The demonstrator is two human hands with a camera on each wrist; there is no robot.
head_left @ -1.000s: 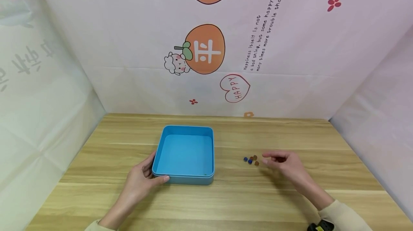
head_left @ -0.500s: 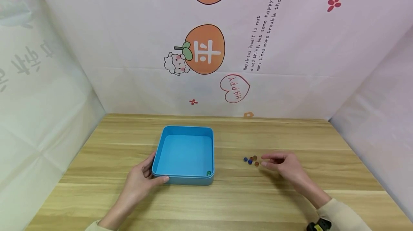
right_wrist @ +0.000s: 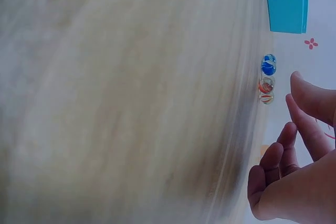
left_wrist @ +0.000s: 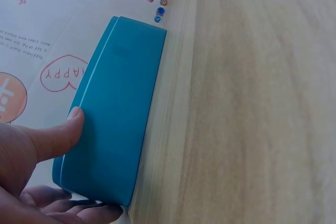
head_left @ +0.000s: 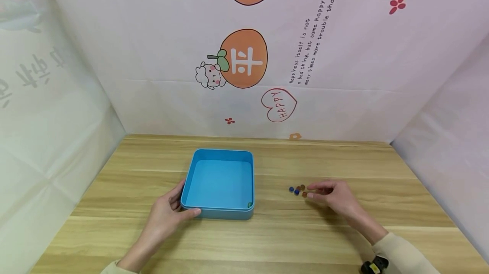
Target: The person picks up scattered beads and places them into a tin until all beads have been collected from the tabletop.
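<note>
A square blue open box (head_left: 229, 214) sits on the table, its near left corner held by my left hand (head_left: 166, 212). In the left wrist view the thumb (left_wrist: 65, 136) presses one wall while the other fingers curl round the adjoining side. Inside, a green marble (head_left: 250, 204) lies in the near right corner. My right hand (head_left: 336, 197) hovers just right of several glass marbles, thumb and index apart with nothing between them. Nearest its fingertips is an amber marble (head_left: 304, 194); blue marbles (right_wrist: 269, 66) and an orange-striped marble (right_wrist: 266, 98) show in the right wrist view.
The wooden table (head_left: 229, 244) is bounded by a white printed cloth (head_left: 336, 108) at the back and plain-looking cloth walls at both sides. A dark device (head_left: 374, 265) is strapped at the right sleeve.
The green marble has come into view and rolled into the box's near right corner. My right hand has edged left toward the loose marbles, while the left hand keeps its hold.
</note>
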